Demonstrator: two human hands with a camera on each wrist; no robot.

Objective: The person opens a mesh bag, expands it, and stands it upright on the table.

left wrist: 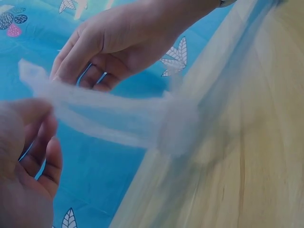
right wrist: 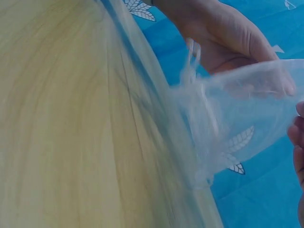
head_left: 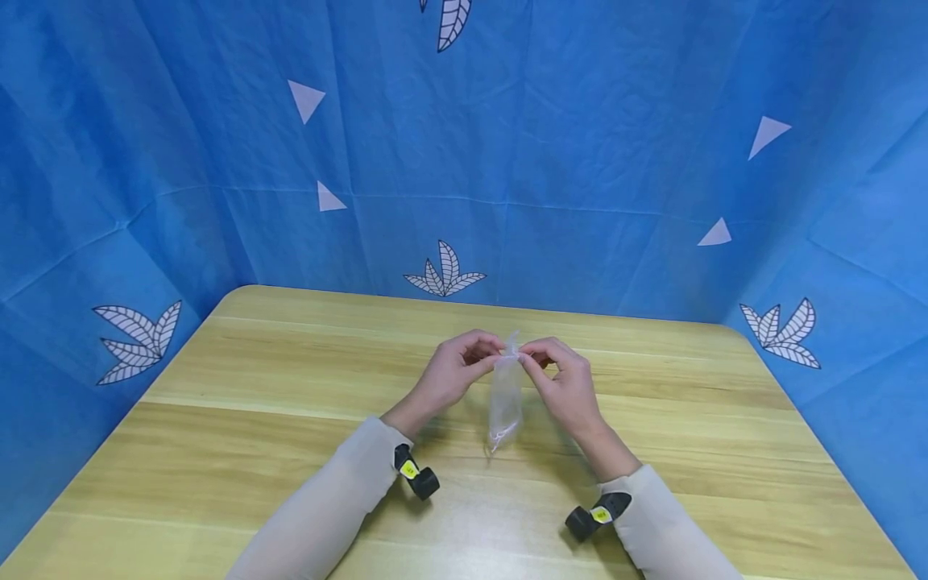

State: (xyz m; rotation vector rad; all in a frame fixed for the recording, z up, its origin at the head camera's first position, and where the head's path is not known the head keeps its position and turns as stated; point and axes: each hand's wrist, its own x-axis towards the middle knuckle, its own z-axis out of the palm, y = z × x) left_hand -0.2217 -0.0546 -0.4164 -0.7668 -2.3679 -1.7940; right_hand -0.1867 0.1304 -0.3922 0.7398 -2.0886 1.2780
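Note:
A small clear plastic bag (head_left: 505, 399) hangs above the table, its lower end narrowing to a crumpled tip. My left hand (head_left: 451, 373) pinches the left side of its upper part between thumb and fingers. On the other side, my right hand (head_left: 568, 387) pinches the bag at the same height, and a short end sticks up between the hands. The left wrist view shows the bag (left wrist: 114, 116) stretched out and blurred towards its lower end. Through the thin film (right wrist: 247, 111) in the right wrist view, the blue cloth shows. Some fingertips are hidden behind the plastic.
A light wooden table (head_left: 275, 362) with rounded far corners lies beneath the hands. Blue cloth (head_left: 580, 145) with leaf and triangle prints surrounds its back and sides. Each sleeved wrist carries a small black camera (head_left: 424, 482).

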